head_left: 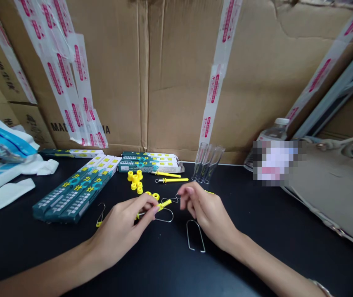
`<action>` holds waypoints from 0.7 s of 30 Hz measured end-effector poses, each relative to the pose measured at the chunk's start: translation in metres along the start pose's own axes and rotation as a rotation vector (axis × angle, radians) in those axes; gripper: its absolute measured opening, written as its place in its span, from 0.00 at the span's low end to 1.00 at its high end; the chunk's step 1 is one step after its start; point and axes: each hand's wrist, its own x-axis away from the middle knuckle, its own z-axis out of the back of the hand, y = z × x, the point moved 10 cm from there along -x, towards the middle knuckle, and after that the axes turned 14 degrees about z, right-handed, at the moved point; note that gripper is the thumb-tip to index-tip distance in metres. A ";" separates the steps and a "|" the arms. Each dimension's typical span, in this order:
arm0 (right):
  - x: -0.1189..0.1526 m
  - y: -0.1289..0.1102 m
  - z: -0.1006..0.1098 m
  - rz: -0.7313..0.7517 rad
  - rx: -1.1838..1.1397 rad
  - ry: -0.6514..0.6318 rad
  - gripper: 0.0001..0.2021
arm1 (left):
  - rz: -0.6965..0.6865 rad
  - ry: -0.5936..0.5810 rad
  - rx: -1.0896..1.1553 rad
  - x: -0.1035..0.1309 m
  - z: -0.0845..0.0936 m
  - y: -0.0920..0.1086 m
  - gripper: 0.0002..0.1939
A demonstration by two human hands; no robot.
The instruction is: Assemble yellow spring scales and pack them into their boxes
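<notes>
Pinching a yellow ridged piece (166, 203) between thumb and fingers of the left grip (123, 218), over the middle of the surface (133, 274), just beside a wire loop (173, 216), while holding the right grip (207, 210) loosely half-open with nothing visible in it. Likely handling as light, stiff and slick, needing a hold clear of its ridges. Facing clear tubes (213, 165) on the far side, apparently without contents, and boxes (77, 187) at left hiding theirs

Brown cardboard (179, 82) (taped in strips) backs a black tabletop (173, 270); a gray frame (337, 93) slants at right.
</notes>
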 end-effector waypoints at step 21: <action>0.001 -0.031 0.095 0.255 0.569 0.513 0.08 | -0.017 0.037 0.000 0.001 0.005 0.001 0.06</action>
